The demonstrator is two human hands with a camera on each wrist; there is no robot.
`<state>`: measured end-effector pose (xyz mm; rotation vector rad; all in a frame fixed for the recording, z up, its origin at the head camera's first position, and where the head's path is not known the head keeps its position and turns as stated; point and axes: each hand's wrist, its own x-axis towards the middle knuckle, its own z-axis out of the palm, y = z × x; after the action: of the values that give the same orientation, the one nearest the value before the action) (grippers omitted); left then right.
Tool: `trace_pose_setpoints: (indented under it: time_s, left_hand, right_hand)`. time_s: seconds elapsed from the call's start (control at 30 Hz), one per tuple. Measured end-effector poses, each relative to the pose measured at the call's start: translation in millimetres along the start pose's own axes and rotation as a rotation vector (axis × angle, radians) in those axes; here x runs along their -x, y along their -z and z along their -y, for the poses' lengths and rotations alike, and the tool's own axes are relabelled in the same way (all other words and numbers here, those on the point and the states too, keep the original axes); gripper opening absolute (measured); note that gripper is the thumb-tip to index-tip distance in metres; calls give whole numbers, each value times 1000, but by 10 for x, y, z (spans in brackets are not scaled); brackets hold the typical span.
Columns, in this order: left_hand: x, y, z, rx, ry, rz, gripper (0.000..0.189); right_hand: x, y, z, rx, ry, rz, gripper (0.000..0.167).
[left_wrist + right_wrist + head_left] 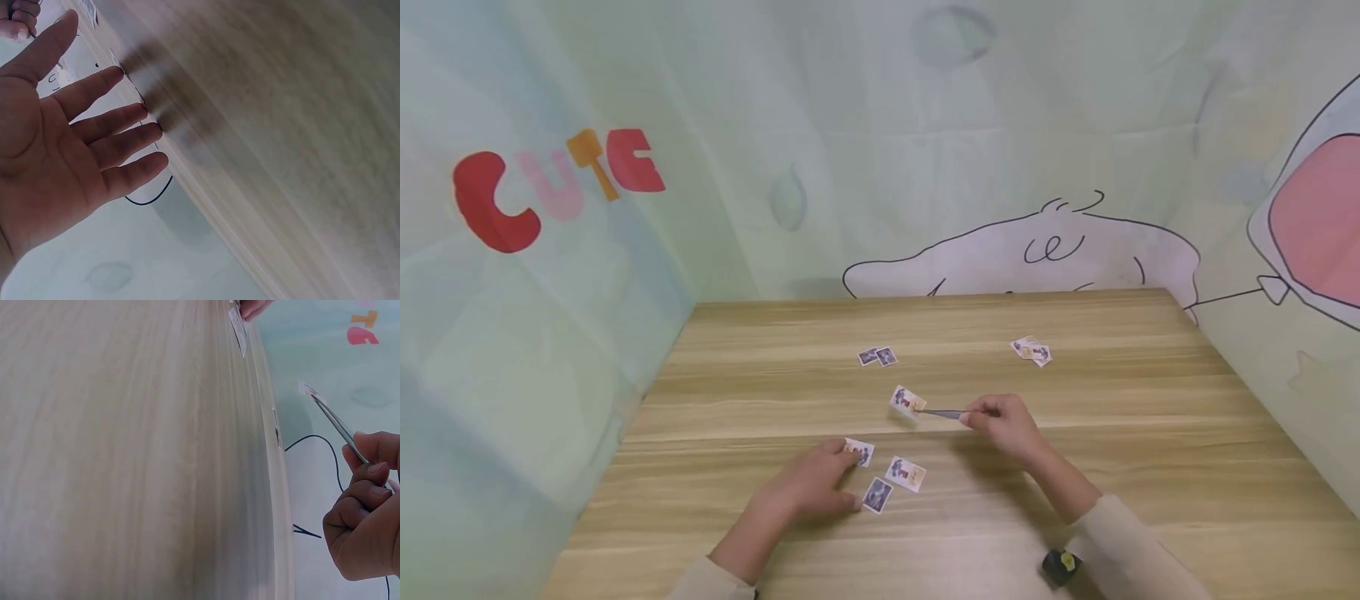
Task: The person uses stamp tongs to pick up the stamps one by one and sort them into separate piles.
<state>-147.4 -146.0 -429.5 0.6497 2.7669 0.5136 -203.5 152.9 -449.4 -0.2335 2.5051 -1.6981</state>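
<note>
My right hand (1009,427) grips a pair of metal tweezers (946,413), whose tips pinch the edge of a small picture card (907,400). That card is raised over the table, with a faint shadow below it, and in the right wrist view the card (310,392) shows at the tweezer tips. My left hand (812,483) rests palm down, its spread fingertips on a light picture card (862,452) that they partly cover. Beside its thumb tip lies a dark-patterned card (877,496), and another light picture card (906,474) lies just right of that.
Two overlapping dark cards (877,357) lie toward the back of the wooden table (760,367). A small overlapping pile of light cards (1032,351) sits at the back right. A small black object with a yellow mark (1060,566) is by the right sleeve. Printed curtains (775,125) surround the table.
</note>
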Motion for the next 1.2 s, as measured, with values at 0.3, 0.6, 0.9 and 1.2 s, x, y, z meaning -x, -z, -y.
trace_pose_setpoints:
  time_s: [0.3, 0.6, 0.9, 1.2]
  left_hand:
    - [6, 0, -13, 12, 0, -2, 64]
    - [-3, -24, -4, 39, -28, -1, 60]
    - [-24, -17, 10, 26, -56, 0, 58]
    - [-7, -18, 9, 16, -39, 5, 61]
  right_hand:
    - [-19, 105, -128, -5, -16, -65, 12]
    - [2, 349, -220, -11, -92, -129, 16]
    - [0, 625, -278, -39, -114, -196, 24]
    - [-19, 815, -377, -16, -172, -227, 27]
